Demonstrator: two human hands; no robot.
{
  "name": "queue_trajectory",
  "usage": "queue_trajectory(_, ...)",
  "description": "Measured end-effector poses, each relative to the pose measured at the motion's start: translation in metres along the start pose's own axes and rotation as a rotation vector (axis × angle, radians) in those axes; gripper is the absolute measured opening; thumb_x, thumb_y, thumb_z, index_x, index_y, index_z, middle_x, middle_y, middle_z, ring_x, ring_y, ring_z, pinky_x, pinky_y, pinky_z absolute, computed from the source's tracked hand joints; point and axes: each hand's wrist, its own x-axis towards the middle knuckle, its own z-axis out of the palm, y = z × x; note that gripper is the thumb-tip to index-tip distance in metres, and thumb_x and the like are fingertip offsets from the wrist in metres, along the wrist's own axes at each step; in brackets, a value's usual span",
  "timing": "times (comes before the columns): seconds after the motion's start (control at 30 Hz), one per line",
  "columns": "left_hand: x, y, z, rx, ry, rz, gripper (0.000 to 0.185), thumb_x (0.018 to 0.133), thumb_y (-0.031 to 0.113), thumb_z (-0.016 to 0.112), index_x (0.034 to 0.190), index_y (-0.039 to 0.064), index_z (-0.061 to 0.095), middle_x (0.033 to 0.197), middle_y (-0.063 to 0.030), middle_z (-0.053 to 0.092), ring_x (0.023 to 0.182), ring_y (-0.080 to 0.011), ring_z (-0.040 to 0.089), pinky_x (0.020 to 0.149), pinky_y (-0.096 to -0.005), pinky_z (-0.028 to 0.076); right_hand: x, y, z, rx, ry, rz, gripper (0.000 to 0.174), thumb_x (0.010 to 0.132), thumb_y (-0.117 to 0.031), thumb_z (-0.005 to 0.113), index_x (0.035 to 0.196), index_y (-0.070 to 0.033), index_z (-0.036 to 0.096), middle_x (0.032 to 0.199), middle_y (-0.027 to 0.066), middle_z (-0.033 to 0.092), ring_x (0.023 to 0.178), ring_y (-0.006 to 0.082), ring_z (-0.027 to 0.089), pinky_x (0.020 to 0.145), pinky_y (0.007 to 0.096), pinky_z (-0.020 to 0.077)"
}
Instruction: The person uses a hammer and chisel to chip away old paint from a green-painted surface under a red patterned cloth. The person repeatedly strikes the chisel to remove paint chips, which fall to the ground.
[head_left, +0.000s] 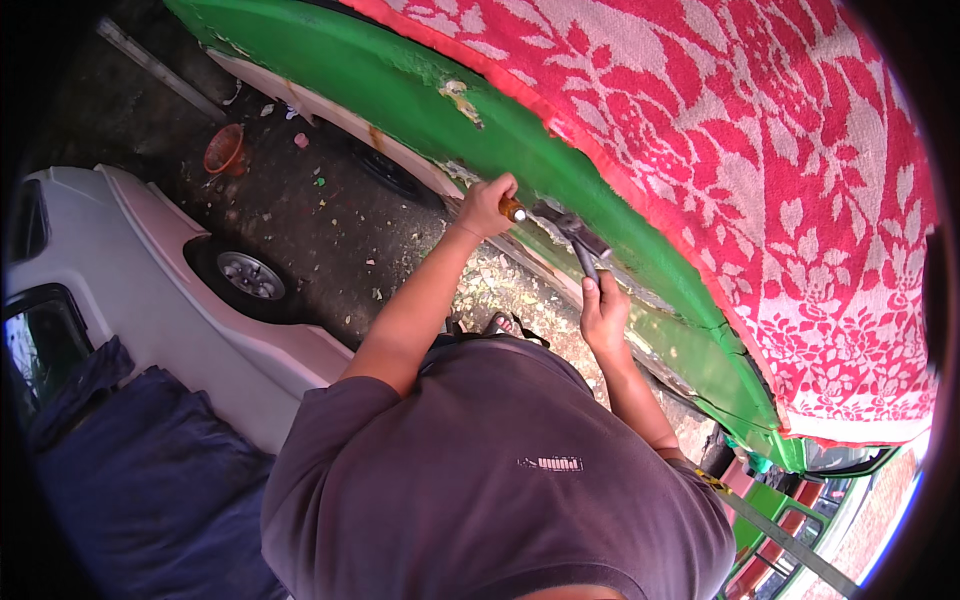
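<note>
My left hand (486, 206) grips a hand tool with an amber handle (512, 209), its pale butt facing right. The blade is hidden, so I cannot tell whether it is a chisel or a screwdriver. In my right hand (606, 309) is a hammer (576, 227), held by its dark handle, with the head just right of the amber butt and apparently apart from it. Both hands are at the lower side of a green vehicle body panel (540, 169). Chipped filler and bare patches (459, 172) run along this lower part.
A red and white patterned cloth (712, 150) covers the vehicle's upper part. Paint and filler chips (491, 281) litter the ground by my foot (501, 324). A white vehicle (217, 360) with dark blue cloth (165, 465) stands left. An orange bucket (224, 150) lies beyond.
</note>
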Motion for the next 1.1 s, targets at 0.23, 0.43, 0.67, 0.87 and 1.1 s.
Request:
queue_trajectory(0.23,0.0,0.0,0.001,-0.043,-0.019,0.002,0.035,0.066,0.001,0.072,0.079,0.007,0.04,0.064,-0.0111,0.051,0.061,-0.0256,0.061,0.055,-0.0308,0.046,-0.007,0.008,0.015,-0.073,-0.013,0.041,0.027,0.094,-0.027,0.057,0.088,0.0,0.058,0.057,0.0127,0.052,0.051,0.0248,0.053,0.051,0.0373,0.0415)
queue_trajectory(0.43,-0.003,0.004,0.0,-0.052,0.045,0.011,0.033,0.063,0.008,0.071,0.077,0.01,0.041,0.062,-0.0135,0.052,0.059,-0.0375,0.054,0.052,-0.0412,0.041,-0.02,0.007,0.013,0.123,0.085,-0.025,0.027,0.094,-0.026,0.056,0.088,0.0,0.058,0.057,0.0117,0.052,0.052,0.0228,0.054,0.051,0.036,0.042)
queue_trajectory(0.67,0.002,-0.001,0.002,0.02,0.037,0.024,0.036,0.065,0.0,0.072,0.078,0.007,0.039,0.064,-0.0112,0.05,0.06,-0.0275,0.061,0.053,-0.0311,0.045,-0.009,0.013,0.018,-0.113,-0.013,0.021,0.026,0.094,-0.026,0.055,0.083,-0.003,0.054,0.057,0.0184,0.052,0.051,0.0359,0.053,0.05,0.0426,0.0408)
queue_trajectory(0.87,-0.002,0.002,-0.002,-0.042,0.043,-0.029,0.033,0.064,0.008,0.07,0.078,0.01,0.04,0.063,-0.0151,0.052,0.063,-0.0392,0.056,0.053,-0.0424,0.042,-0.019,0.016,0.016,0.148,0.153,-0.12,0.026,0.094,-0.027,0.054,0.102,-0.003,0.061,0.059,0.0167,0.053,0.05,0.0318,0.052,0.051,0.0367,0.0421)
queue_trajectory(1.1,-0.002,0.004,-0.007,-0.023,0.03,-0.014,0.032,0.066,0.001,0.068,0.078,0.008,0.039,0.064,-0.0122,0.047,0.058,-0.03,0.05,0.054,-0.0333,0.042,-0.011,-0.001,0.022,0.015,0.017,-0.004,0.021,0.094,-0.023,0.056,0.089,-0.003,0.057,0.06,0.0173,0.054,0.054,0.035,0.056,0.053,0.039,0.0439)
